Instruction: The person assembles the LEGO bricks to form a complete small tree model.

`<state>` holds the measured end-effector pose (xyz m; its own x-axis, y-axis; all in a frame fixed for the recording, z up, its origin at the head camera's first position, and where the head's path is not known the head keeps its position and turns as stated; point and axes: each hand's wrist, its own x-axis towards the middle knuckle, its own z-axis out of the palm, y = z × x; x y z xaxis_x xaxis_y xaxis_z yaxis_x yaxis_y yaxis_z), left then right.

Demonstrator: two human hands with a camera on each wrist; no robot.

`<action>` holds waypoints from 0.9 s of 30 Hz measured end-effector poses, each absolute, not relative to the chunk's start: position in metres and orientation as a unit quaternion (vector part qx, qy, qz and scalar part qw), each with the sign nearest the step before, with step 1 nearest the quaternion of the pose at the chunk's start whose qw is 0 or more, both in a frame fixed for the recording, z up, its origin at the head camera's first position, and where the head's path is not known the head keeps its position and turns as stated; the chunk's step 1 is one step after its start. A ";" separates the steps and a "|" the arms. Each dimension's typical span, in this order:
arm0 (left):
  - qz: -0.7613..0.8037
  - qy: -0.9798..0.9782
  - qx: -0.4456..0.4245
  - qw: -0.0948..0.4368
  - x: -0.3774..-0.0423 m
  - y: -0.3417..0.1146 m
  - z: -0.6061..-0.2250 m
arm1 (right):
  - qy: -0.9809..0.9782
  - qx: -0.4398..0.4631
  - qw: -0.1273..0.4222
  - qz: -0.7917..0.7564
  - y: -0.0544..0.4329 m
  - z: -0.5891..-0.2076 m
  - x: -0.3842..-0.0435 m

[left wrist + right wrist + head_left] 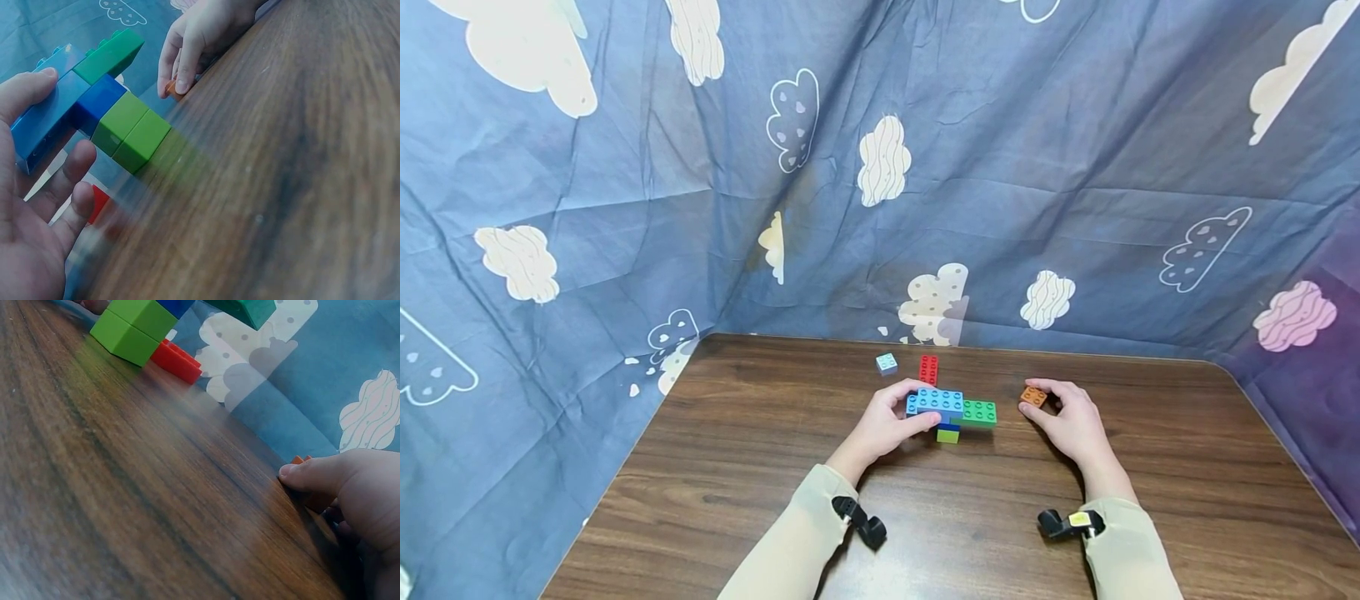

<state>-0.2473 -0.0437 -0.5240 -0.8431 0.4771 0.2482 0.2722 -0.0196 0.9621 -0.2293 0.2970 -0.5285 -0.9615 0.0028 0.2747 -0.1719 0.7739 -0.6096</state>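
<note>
My left hand [889,423] grips the light blue bricks [940,402] at the top of a toy brick build, thumb on the near side. A green brick [980,412] juts out to the right at the top. Below sit a dark blue brick [100,103] and two stacked lime green bricks [132,131], the lowest on the table. Over to the right, my right hand [1072,419] pinches a small orange brick [1033,396] between thumb and fingers, down at the table top. In the right wrist view, the thumb partly hides the orange brick [319,501].
Behind the build lies a red brick [929,368], partly covered by it in the head view. A small pale blue brick [887,363] sits farther left near the back edge of the wooden table [760,500]. A blue cloud-patterned cloth [970,167] hangs behind the table.
</note>
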 end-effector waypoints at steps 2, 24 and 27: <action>0.661 0.696 0.268 0.078 -0.247 -0.044 -0.524 | -0.932 0.046 0.130 0.334 0.297 -0.528 -0.229; 0.660 0.701 0.257 0.083 -0.247 -0.043 -0.523 | -0.929 0.036 0.122 0.347 0.297 -0.526 -0.229; 0.659 0.702 0.257 0.085 -0.246 -0.043 -0.523 | -0.929 0.037 0.124 0.346 0.296 -0.526 -0.229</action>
